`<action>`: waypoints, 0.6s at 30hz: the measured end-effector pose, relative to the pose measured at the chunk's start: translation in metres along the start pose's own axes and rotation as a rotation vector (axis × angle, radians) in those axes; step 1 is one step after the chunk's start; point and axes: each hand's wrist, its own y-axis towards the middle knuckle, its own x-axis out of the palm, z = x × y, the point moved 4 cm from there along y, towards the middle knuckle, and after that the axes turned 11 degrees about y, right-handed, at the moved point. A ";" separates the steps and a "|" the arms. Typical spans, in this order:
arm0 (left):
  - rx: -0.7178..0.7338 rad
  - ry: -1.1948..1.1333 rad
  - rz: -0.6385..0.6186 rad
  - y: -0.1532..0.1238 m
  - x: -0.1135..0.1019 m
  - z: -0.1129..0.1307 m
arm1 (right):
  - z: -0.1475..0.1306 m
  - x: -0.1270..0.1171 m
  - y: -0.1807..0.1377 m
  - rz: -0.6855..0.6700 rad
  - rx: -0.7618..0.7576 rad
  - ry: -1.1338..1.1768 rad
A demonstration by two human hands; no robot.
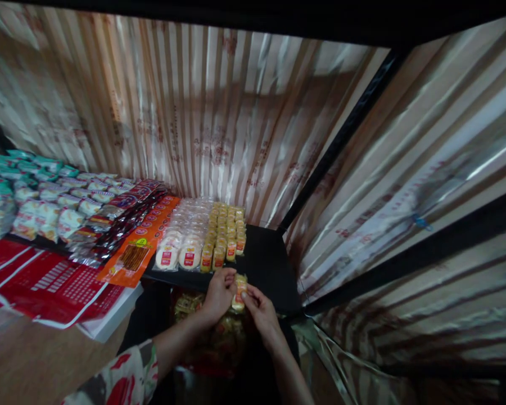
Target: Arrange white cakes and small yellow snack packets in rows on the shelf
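A small yellow snack packet [239,293] is gripped from both sides at the front edge of a black shelf [265,264]. My left hand [219,293] pinches its left side and my right hand [259,308] pinches its right side. Just behind the hands, rows of matching yellow packets [226,232] and round white packets [184,236] lie on the shelf. A clear bag of more yellow snacks [213,332] sits below my forearms, partly hidden by them.
Left along the shelf lie orange packs [141,247], dark red packs [118,216], and white and green packets [46,197]. Red printed sheets [50,287] hang over the front. Striped foil sheeting [219,112] lines the back and right walls, with black frame bars [341,140].
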 end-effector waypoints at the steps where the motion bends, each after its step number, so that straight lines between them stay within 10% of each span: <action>1: 0.015 0.043 0.008 0.001 0.005 0.002 | -0.002 -0.005 0.004 0.022 -0.030 -0.016; 7: 0.075 0.431 0.068 0.011 0.037 0.019 | -0.013 -0.036 0.036 0.192 -0.203 -0.096; 18: -0.025 0.345 -0.075 0.069 0.105 0.033 | -0.021 -0.084 0.130 0.390 -0.293 -0.336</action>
